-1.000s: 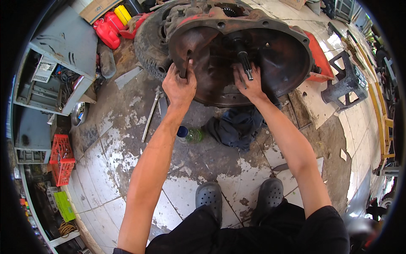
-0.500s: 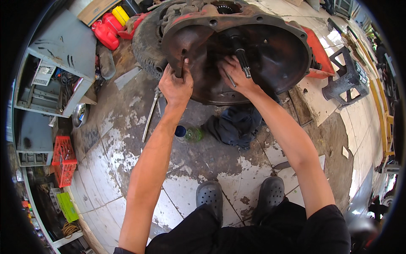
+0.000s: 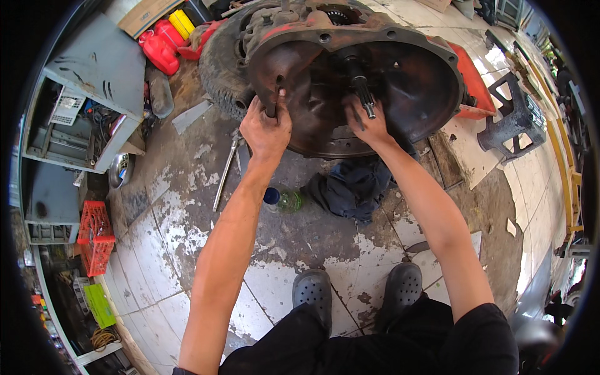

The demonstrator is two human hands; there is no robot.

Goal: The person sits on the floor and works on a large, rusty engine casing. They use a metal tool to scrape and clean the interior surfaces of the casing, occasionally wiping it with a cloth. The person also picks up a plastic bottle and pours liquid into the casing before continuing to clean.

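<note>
A large, rusty bell housing [image 3: 427, 94] stands before me with its hollow side facing me. From its middle juts a dark splined shaft [image 3: 362, 95]. At the left rim my left hand [image 3: 265, 130] is closed round a dark metal lever [image 3: 271, 109], its thumb pressed against the inner wall. Inside the hollow, my right hand [image 3: 370, 128] is just below the shaft with its fingers curled. A thin metal rod [image 3: 359, 119] lies along those fingers, and the shaft partly covers both.
A tyre [image 3: 215, 69] lies behind the housing. Below are a long-handled ratchet [image 3: 226, 172], a plastic bottle [image 3: 289, 200] and a dark cloth [image 3: 353, 187]. A black plastic stool [image 3: 515, 119] stands at right, a metal cabinet [image 3: 94, 69] at left, beside red jugs [image 3: 161, 53].
My right hand has shifted a little to the right, behind the shaft's tip, so the rod shows less. My left hand keeps its grip on the lever. The whole view has moved slightly.
</note>
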